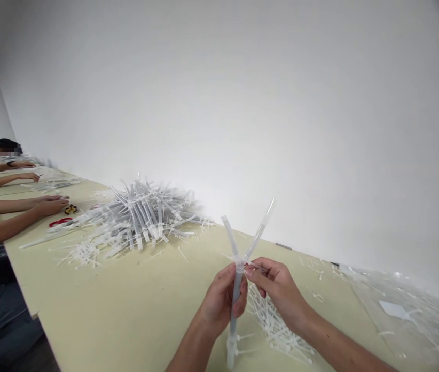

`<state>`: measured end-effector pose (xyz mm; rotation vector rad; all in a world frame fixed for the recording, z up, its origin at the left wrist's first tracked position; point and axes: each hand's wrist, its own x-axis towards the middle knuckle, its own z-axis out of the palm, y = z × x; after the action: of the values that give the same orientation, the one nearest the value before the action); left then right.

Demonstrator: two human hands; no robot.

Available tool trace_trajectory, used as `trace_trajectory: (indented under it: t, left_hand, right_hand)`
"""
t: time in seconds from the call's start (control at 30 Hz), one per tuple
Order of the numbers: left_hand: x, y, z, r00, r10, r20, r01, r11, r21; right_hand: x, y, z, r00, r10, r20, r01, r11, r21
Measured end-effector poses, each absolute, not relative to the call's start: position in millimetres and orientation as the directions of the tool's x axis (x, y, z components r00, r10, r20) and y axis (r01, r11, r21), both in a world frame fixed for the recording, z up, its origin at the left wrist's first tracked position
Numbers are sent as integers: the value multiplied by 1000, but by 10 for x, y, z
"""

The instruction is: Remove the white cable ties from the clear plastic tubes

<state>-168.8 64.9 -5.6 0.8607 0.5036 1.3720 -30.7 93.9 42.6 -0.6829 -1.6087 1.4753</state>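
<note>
My left hand (224, 299) is wrapped around the stem of a clear, Y-shaped plastic tube assembly (237, 284), held upright over the table. Two clear branches spread upward from its joint, and thin white ties stick out near its lower end. At the joint, the fingertips of my right hand (271, 281) are pinched on a thin white strip that looks like a cable tie; my fingers partly hide it. Below my right hand lies a loose pile of white cable ties (277, 325).
A big heap of similar tube assemblies (145, 212) lies on the yellowish table (126, 310), with more cable ties (83, 251) beside it. Red-handled scissors (60, 222) lie near a co-worker's hands (51, 205). A clear plastic bag (409, 294) is at right, against the white wall (281, 119).
</note>
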Motion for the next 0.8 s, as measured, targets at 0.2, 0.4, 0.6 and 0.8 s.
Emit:
trace_trajectory:
  t: [0.2, 0.4, 0.6, 0.8]
  left_hand:
    - [-1711, 606, -48, 144, 958, 248, -648, -98, 755]
    - [-1705, 633, -107, 143, 953, 266, -692, -96, 715]
    - [-1726, 644, -112, 154, 948, 277, -726, -82, 683]
    - [-1731, 656, -115, 132, 956, 263, -764, -71, 641]
  right_hand:
    - [-316, 823, 495, -553, 791, 262, -178, 196, -964]
    - [-396, 844, 400, -562, 780, 276, -205, 192, -960]
    - [-414, 846, 384, -562, 778, 282, -243, 171, -955]
    - [-410, 853, 357, -497, 840, 218, -109, 189, -976]
